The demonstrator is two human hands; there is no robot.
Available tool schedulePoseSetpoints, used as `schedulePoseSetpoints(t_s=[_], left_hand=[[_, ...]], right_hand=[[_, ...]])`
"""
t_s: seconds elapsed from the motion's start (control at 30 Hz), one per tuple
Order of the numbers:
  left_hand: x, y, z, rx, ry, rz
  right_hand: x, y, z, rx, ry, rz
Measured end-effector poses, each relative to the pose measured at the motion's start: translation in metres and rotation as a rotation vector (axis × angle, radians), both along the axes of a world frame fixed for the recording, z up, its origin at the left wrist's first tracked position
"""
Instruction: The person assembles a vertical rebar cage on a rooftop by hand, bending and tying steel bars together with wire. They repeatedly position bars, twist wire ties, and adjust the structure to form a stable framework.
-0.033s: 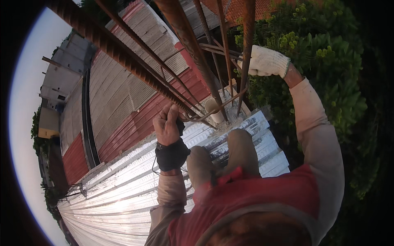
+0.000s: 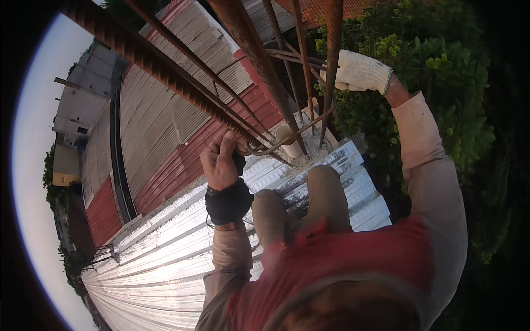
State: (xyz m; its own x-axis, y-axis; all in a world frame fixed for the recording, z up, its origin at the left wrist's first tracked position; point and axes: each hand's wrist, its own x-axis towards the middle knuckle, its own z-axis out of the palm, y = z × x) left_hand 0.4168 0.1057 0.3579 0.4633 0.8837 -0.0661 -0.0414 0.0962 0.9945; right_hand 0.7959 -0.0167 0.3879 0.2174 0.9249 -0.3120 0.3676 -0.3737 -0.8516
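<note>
Several rusty ribbed steel bars (image 2: pixel 254 52) rise from the concrete in front of me. A bent steel rod hoop (image 2: pixel 309 126) loops around them. My left hand (image 2: pixel 222 163), bare-fingered with a black wrap on the wrist, is closed in a pinch at the hoop's near left corner, beside the thick left bar. Fine wire strands (image 2: pixel 207 139) stick out past its fingertips. On the right, my right hand (image 2: pixel 361 71), in a white knitted glove, is closed around the hoop's rods beside the right-hand bar. Its fingertips are partly hidden.
A pale pipe stub (image 2: pixel 291 144) stands among the bars. Shiny corrugated metal roofing (image 2: pixel 160 265) lies under and left of my knees. Beyond are red and grey roofs (image 2: pixel 182 88). Dense green foliage (image 2: pixel 441 99) fills the right side past the roof edge.
My left hand has shifted slightly up and left at the hoop's corner. The right glove has moved slightly up, still on the rods. The hoop has moved a little upward.
</note>
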Motion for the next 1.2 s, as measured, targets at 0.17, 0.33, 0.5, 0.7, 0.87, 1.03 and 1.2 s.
schedulePoseSetpoints(t_s=[0.17,0.33,0.5,0.7,0.87,1.03,1.2], left_hand=[[0.023,-0.003,0.040,0.057,-0.075,-0.020],[0.010,0.003,0.047,-0.013,-0.093,-0.040],[0.023,0.010,0.045,0.051,-0.189,-0.115],[0.016,-0.005,0.083,0.059,-0.158,-0.060],[0.021,0.004,0.066,0.047,-0.213,-0.123],[0.021,-0.003,0.086,0.063,-0.190,-0.126],[0.026,0.002,0.081,0.054,-0.243,-0.134]], right_hand=[[-0.004,0.002,-0.029,0.067,0.037,-0.028],[-0.002,-0.002,0.065,-0.027,-0.082,0.033],[-0.006,-0.009,0.007,-0.114,-0.007,-0.056],[-0.003,-0.012,0.100,-0.054,-0.232,0.049],[-0.014,-0.020,0.059,-0.177,-0.012,-0.062],[0.001,-0.009,0.112,0.041,-0.031,-0.026],[0.004,-0.008,0.052,0.017,-0.020,-0.056]])
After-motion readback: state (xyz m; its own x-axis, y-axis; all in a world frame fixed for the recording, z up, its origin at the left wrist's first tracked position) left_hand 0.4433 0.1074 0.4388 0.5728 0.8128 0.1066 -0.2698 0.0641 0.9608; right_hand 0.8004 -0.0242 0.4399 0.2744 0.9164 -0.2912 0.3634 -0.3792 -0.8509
